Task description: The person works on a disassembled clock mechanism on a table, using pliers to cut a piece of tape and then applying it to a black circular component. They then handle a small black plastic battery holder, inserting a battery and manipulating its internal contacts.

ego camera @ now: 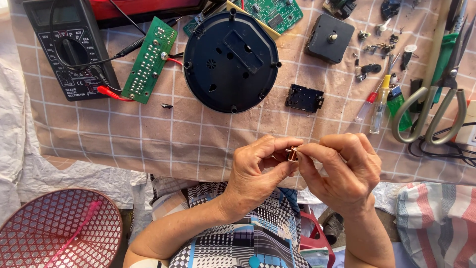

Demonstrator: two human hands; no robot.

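My left hand and my right hand meet just in front of the table's near edge. Between their fingertips they pinch one small copper-coloured coil part. Most of the part is hidden by the fingers. Beyond the hands on the checked cloth lie a round black clock back, a small black plastic cover and a square black clock movement.
A black multimeter with red and black leads sits far left beside a green circuit board. Screwdrivers, scissors and several small parts lie at right. A red mesh basket is lower left.
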